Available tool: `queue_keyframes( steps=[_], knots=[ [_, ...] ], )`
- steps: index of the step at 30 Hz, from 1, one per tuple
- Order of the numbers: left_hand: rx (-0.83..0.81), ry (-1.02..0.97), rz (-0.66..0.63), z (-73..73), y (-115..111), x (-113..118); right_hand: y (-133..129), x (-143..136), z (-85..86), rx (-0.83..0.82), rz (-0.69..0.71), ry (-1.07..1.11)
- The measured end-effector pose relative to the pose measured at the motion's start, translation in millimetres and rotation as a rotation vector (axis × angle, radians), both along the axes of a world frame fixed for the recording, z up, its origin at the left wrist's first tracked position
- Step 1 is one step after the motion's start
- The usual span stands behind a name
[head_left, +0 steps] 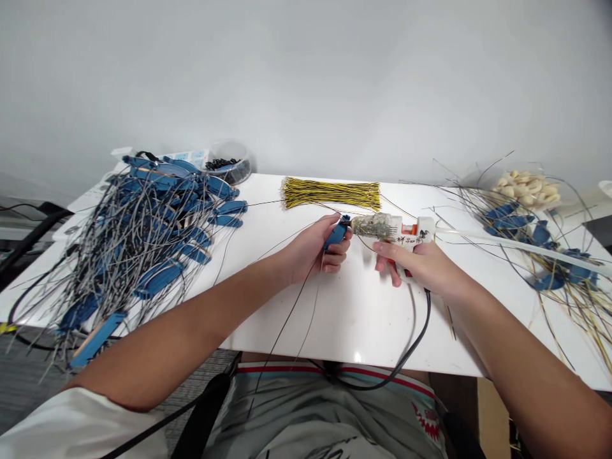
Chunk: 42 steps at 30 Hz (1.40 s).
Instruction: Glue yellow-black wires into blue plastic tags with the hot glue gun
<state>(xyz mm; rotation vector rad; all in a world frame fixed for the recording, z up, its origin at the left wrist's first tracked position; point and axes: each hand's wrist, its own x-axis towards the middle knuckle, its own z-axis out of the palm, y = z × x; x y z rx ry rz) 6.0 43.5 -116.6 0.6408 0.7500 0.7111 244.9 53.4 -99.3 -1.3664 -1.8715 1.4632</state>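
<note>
Blue part (336, 236): keep its end steady by the nozzle (351, 223)
Left grip (310, 246): holding it
Right grip (419, 261): holding gun (377, 227)

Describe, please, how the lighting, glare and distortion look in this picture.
Head view: soft light on the grey wall; a small glare spot on the white table, near its front edge; glue gun lettering fairly clear; apparent wide-angle stretching of the forearms toward the lower corners.

Bright light, faint glare on tabletop (358, 328)
</note>
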Motion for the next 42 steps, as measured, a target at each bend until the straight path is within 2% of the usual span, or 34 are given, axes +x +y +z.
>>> queue_keyframes(
  steps=[11,20,30,36,42],
  knots=[
    [0.0,-0.007,0.007,1.2,-0.6,0.3,-2.4,-1.8,3.0,0.001,0.017,0.019],
    [0.004,0.006,0.007,2.9,-1.3,0.1,-1.0,3.1,2.0,0.056,-0.02,0.034],
    [-0.013,-0.006,0.011,2.2,-0.4,0.4,-0.6,0.1,-6.6,0.065,-0.006,0.023],
    [-0.022,0.001,0.02,4.2,-1.6,1.4,-0.5,-0.1,-5.6,0.075,0.004,0.044],
    [-0.014,-0.008,0.011,2.9,-0.6,1.0,-2.7,-2.1,-1.0,0.015,-0.014,0.034]
  ],
)
